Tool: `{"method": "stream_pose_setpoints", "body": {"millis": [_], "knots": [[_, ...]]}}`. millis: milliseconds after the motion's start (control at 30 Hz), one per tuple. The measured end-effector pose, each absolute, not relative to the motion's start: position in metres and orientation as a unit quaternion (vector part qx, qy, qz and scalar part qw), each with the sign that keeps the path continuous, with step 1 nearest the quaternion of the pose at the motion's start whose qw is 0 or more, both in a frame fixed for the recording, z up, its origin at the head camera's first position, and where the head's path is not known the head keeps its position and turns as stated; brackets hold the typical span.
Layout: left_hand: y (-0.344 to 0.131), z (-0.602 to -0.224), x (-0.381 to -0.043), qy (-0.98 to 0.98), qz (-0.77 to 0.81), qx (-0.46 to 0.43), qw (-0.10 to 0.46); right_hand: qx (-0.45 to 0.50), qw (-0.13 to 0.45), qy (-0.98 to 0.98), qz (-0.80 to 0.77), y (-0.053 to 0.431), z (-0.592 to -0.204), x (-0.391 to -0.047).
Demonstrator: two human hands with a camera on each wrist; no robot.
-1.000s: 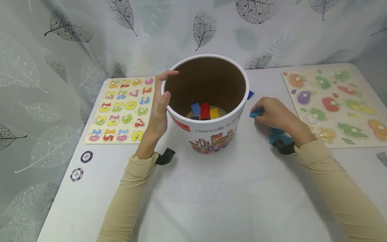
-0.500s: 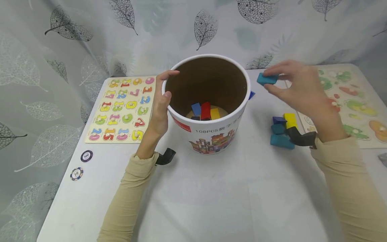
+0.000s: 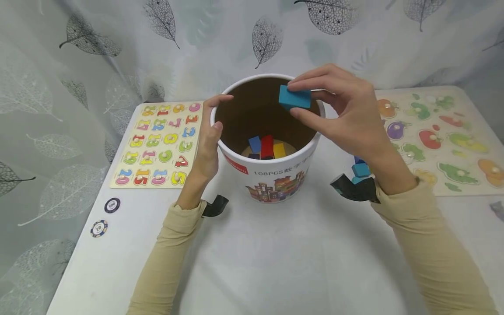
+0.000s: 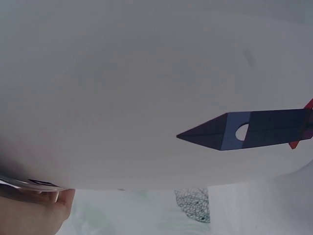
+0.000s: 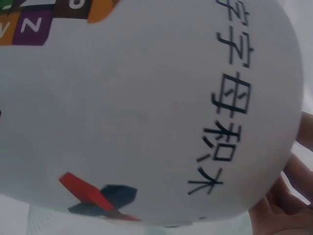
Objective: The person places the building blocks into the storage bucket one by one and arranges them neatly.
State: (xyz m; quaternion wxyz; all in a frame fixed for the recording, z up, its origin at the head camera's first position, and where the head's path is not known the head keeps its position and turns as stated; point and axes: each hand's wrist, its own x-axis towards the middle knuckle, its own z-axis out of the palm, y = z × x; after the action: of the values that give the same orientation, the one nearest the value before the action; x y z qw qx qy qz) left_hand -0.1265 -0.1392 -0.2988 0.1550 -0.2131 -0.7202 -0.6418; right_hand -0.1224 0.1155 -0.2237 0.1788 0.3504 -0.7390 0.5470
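A white bucket (image 3: 271, 179) with a printed town picture stands upright on the table. My left hand (image 3: 206, 148) grips its left rim, the thumb and one fingertip reaching over the edge. Over the bucket's mouth, my right hand (image 3: 346, 109) pinches a teal block (image 3: 295, 97) between thumb and fingers. Inside, on the bottom, lie a blue block (image 3: 255, 144), a red block (image 3: 267, 146), a yellow block (image 3: 279, 150) and a dark one. The bucket's white side fills most of both wrist views, with the left hand (image 4: 36, 213) at the left wrist view's lower left corner.
A teal block (image 3: 360, 170) and other pieces lie right of the bucket, partly hidden by the right wrist. A number puzzle board (image 3: 157, 144) is at the left, a vegetable puzzle board (image 3: 445, 140) at the right. Two round chips (image 3: 112, 205) lie front left.
My right hand has lifted the teal block off the table and brought it left, over the bucket's mouth. The left hand has stayed on the rim.
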Motion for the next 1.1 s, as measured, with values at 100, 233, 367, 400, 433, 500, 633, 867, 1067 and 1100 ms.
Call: {"method": "stream_pose_setpoints", "body": {"millis": [100, 233, 367, 400, 433, 500, 633, 867, 1067, 1100], "knots": [[-0.139, -0.3, -0.127, -0.72, -0.641, -0.214, 0.156, 0.352, 0.168, -0.739, 0.549, 0.112, -0.226, -0.123], [-0.139, -0.3, -0.127, -0.722, -0.639, -0.215, 0.156, 0.341, 0.159, -0.748, 0.546, 0.113, -0.227, -0.124], [-0.138, -0.3, -0.128, -0.721, -0.64, -0.216, 0.155, 0.336, 0.154, -0.751, 0.548, 0.114, -0.228, -0.125], [-0.138, -0.3, -0.128, -0.72, -0.641, -0.216, 0.155, 0.338, 0.153, -0.75, 0.547, 0.115, -0.229, -0.125], [-0.138, -0.3, -0.128, -0.718, -0.643, -0.216, 0.155, 0.341, 0.152, -0.749, 0.548, 0.115, -0.229, -0.126], [-0.138, -0.3, -0.128, -0.717, -0.643, -0.217, 0.156, 0.351, 0.151, -0.745, 0.547, 0.115, -0.231, -0.127], [-0.138, -0.3, -0.128, -0.715, -0.645, -0.22, 0.157, 0.356, 0.147, -0.742, 0.548, 0.117, -0.231, -0.127], [-0.138, -0.299, -0.128, -0.71, -0.648, -0.226, 0.157, 0.365, 0.139, -0.711, 0.585, 0.136, -0.226, -0.123], [-0.139, -0.3, -0.128, -0.713, -0.647, -0.221, 0.154, 0.351, 0.142, -0.692, 0.614, 0.165, -0.215, -0.112], [-0.139, -0.3, -0.127, -0.715, -0.645, -0.221, 0.155, 0.347, 0.137, -0.687, 0.623, 0.171, -0.216, -0.11]]}}
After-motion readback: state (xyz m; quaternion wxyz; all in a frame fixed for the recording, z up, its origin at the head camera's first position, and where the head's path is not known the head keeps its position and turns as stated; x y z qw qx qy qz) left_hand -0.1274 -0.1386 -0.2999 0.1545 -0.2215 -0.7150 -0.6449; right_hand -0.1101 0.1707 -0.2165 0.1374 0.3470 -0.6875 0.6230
